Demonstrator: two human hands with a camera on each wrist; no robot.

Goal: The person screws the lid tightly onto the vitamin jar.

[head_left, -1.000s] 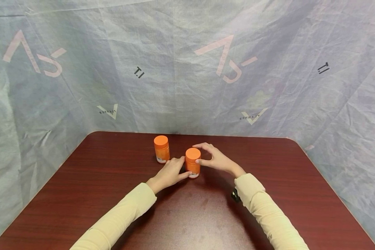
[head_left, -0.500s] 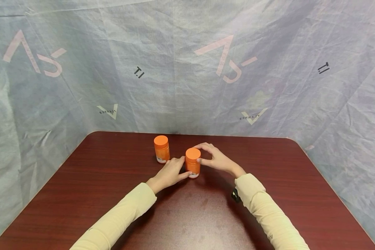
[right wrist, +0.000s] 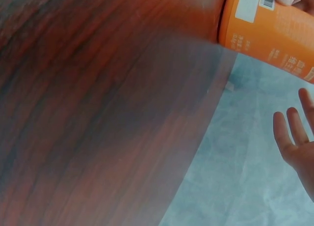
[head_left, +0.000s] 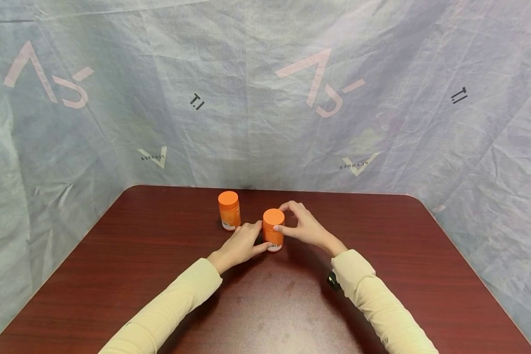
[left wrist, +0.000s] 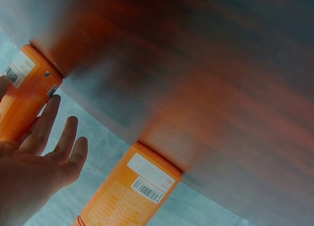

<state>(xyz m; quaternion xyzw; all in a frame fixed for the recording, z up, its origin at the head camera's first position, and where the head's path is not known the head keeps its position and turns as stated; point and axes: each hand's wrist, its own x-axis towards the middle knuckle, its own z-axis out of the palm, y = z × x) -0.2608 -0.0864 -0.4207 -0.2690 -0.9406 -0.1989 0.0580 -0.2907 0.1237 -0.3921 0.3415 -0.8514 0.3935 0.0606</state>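
Observation:
An orange plastic jar (head_left: 272,237) with a screw lid (head_left: 273,217) stands upright at mid-table. My left hand (head_left: 239,247) holds its lower body from the left, thumb across the front by the white label. In the left wrist view, this jar (left wrist: 25,96) is at the left edge, with the other fingers spread beside it. From the right, my right hand (head_left: 307,228) grips the lid between thumb in front and fingers behind. The right wrist view shows several of its fingers (right wrist: 296,127) held off the jar (right wrist: 270,32); the lid is out of that frame.
A second, matching orange jar (head_left: 230,215) stands upright behind and left of the held one, lid on, close to my left hand. The dark red wooden table (head_left: 150,246) ends at a far edge against a grey printed cloth (head_left: 248,123).
My right hand has turned a little about the lid: its thumb has slid left across the front, its fingers right along the back. The left hand and both jars stay in place.

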